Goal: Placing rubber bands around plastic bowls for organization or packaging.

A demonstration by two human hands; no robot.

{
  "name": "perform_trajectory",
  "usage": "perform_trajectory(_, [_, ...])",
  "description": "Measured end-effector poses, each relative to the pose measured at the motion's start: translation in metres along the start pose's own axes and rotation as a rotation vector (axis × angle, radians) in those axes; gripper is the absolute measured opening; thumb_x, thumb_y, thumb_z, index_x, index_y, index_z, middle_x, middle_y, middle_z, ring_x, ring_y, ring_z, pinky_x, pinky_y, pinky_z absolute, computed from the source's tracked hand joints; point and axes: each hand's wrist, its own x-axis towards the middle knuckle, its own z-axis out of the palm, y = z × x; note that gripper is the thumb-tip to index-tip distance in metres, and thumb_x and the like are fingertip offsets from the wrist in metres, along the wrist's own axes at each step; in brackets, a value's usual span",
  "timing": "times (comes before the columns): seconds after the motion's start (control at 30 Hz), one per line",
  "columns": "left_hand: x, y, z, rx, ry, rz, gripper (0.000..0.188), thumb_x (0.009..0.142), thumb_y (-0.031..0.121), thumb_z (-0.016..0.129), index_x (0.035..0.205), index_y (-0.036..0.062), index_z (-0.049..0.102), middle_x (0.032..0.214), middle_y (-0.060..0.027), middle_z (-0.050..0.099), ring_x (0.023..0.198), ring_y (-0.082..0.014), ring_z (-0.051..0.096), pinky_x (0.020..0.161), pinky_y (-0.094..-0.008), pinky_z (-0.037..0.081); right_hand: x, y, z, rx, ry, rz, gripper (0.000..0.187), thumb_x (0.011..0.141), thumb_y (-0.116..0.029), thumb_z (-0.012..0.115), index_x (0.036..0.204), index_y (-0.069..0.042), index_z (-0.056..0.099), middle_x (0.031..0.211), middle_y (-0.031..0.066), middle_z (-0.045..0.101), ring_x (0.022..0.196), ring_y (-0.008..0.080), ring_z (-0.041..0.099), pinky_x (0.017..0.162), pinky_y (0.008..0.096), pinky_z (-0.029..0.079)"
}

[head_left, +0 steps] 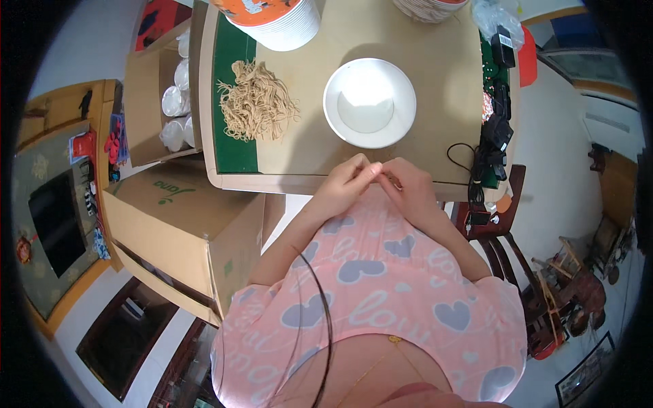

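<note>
At the table's near edge my left hand (349, 181) and my right hand (412, 185) meet, fingertips pressed together. Both are closed in a pinch, and what lies between the fingers, if anything, is hidden. Just beyond them a white round bowl (369, 133) stands upright, and nothing shows inside it. To the left, a loose heap of tan strings (255, 102) lies partly on the green strip of the table and partly on its tan top. Neither hand touches the bowl or the strings.
A tall stack of white bowls with orange print (289, 30) stands far left; another stack (430, 8) is at the far edge. Black adapters and cables (498, 129) line the right edge. Cardboard boxes (170, 217) stand left of the table, one holding white wrapped stacks (176, 100).
</note>
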Motion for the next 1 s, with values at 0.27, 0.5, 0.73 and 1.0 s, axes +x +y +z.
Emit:
perform_trajectory(0.27, [0.007,-0.021,-0.008,-0.035,0.084,0.15,0.032,0.095,0.026,0.047,0.071,0.0038,0.044,0.059,0.0017,0.038,0.056,-0.0075,0.036,0.051,-0.0246,0.032,0.004,-0.007,-0.006,0.165,-0.073,0.233,0.01,0.084,-0.007,0.062,0.089,0.0,0.058,0.072,0.0078,0.057,0.057,0.0108,0.052,0.054,0.0253,0.043])
perform_trajectory(0.5, [0.01,-0.018,-0.009,-0.07,0.023,0.044,0.035,0.096,0.028,0.043,0.068,0.0071,0.043,0.058,0.003,0.037,0.053,-0.0062,0.034,0.048,-0.0219,0.029,0.004,-0.005,-0.002,0.06,-0.058,0.056,0.01,0.084,-0.008,0.062,0.09,-0.001,0.059,0.071,0.0066,0.057,0.058,0.009,0.051,0.054,0.0239,0.042])
perform_trajectory(0.73, [0.007,-0.015,-0.007,-0.273,-0.05,0.012,0.027,0.096,0.023,0.045,0.074,0.008,0.044,0.064,0.004,0.04,0.054,-0.0041,0.035,0.048,-0.0193,0.028,0.004,-0.002,-0.003,0.273,-0.071,0.264,0.01,0.084,-0.006,0.062,0.092,-0.001,0.059,0.07,0.0019,0.058,0.059,0.0032,0.048,0.054,0.0189,0.039])
perform_trajectory(1.0, [0.009,-0.021,-0.007,-0.14,0.026,0.115,0.009,0.091,0.01,0.054,0.083,0.0052,0.052,0.073,0.0019,0.052,0.063,-0.0021,0.044,0.055,-0.0179,0.037,0.002,0.015,0.004,0.45,-0.037,0.358,0.008,0.084,-0.004,0.061,0.091,-0.001,0.06,0.069,-0.005,0.056,0.06,-0.001,0.043,0.052,0.0152,0.032])
